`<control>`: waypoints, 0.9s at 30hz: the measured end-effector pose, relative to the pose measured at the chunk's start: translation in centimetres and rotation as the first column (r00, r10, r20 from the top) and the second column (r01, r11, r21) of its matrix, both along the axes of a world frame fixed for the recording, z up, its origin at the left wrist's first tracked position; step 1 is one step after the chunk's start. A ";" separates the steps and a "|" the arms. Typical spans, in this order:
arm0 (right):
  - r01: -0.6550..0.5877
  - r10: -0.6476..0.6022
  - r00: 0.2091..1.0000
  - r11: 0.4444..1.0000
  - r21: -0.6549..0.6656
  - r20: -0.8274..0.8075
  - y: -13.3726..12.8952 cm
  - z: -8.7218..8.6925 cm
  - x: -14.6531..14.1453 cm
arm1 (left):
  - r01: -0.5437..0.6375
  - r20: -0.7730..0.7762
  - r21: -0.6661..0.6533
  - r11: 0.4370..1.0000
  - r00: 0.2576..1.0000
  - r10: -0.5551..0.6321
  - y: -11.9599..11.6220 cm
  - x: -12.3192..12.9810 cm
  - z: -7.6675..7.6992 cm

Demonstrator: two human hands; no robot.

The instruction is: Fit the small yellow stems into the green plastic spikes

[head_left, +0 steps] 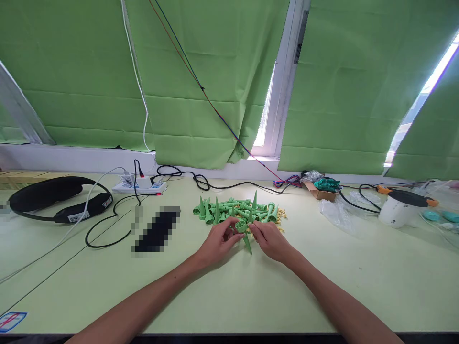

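My left hand [219, 240] pinches a hollow green plastic cone [241, 226], its round open end tilted up towards me. Close beside it, the fingers of my right hand [268, 239] are pressed together near the cone's rim; what they hold is too small and hidden to make out. A green spike [247, 244] points down towards me between the two hands; I cannot tell if it is part of the held cone. Just beyond the hands lies a heap of similar green cones [224, 209], some standing upright. Small yellow pieces [282, 213] are scattered at the heap's right side.
A power strip [139, 184] with cables is at the back left, near a black headband-like device [84, 205]. A pixelated dark patch [158, 231] lies left of the hands. At right are a small cardboard box [320, 192], clear plastic bags [337, 215] and a white container [399, 212].
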State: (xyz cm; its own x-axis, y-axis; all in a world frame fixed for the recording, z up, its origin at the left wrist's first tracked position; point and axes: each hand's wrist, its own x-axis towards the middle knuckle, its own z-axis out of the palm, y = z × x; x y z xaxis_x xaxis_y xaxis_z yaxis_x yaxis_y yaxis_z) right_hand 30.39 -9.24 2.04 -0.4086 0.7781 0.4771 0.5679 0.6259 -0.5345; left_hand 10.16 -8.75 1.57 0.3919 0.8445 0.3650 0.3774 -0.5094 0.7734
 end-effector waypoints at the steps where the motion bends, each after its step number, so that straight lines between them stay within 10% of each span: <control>1: 0.005 -0.005 1.000 1.000 0.009 0.000 0.0 0.0 0.0 | -0.001 0.004 0.004 1.000 1.000 0.000 0.0 0.0 0.0; 27: -0.034 0.043 0.993 0.996 0.087 -0.110 -0.5 0.3 -0.3 | 0.099 0.210 -0.377 0.921 0.978 -0.019 0.3 0.7 0.7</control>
State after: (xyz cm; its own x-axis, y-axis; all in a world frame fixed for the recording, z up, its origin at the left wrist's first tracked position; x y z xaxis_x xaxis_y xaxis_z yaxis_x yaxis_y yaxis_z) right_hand 30.04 -9.77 2.38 -0.3781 0.7174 0.5852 0.4824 0.6922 -0.5368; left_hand 10.84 -8.45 2.26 0.3988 0.9123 0.0928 0.1745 -0.1748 0.9690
